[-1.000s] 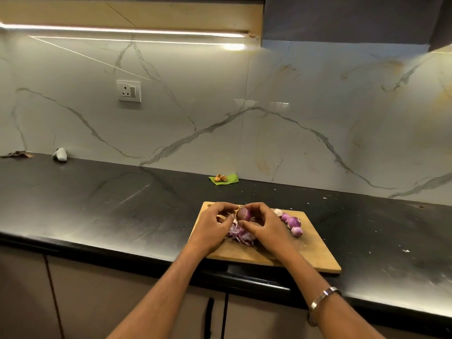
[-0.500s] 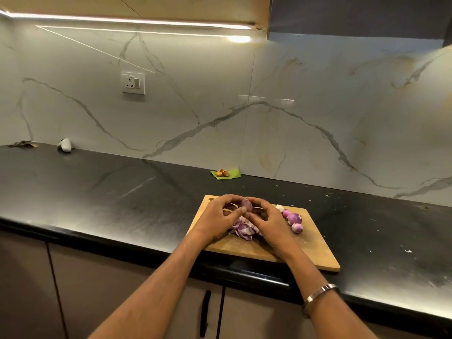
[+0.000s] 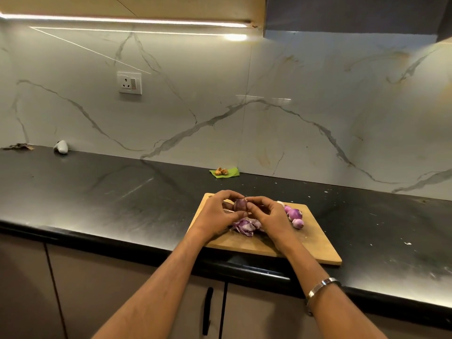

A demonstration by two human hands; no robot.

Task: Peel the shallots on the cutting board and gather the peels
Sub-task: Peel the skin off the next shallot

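**Shallot Mid-Peel Over the Board**

A person is working at a black counter (image 3: 97, 192), both hands raised just above a wooden cutting board (image 3: 315, 248). The left hand (image 3: 215, 216) is pinching a shallot (image 3: 240, 204) between thumb & curled fingers, w/ the right hand (image 3: 271, 216) closing on its other side, fingertips pinching at the skin near the top. The shallot is sitting between the two hands, off the board's surface. Beneath the hands, a heap of purple peels (image 3: 244, 226) is lying on the board; to the right, peeled shallots (image 3: 294, 215) are resting together near the far edge.

Step in hand, by the look of it: stripping the outer skin from this bulb. Whether a layer is already lifting – can't tell, too small. Next move probably calls for the right fingers catching a loose edge & pulling away while the left is turning the bulb, then dropping the skin onto the heap. Dry skin is likely tearing in bits, so several pulls may be needed.
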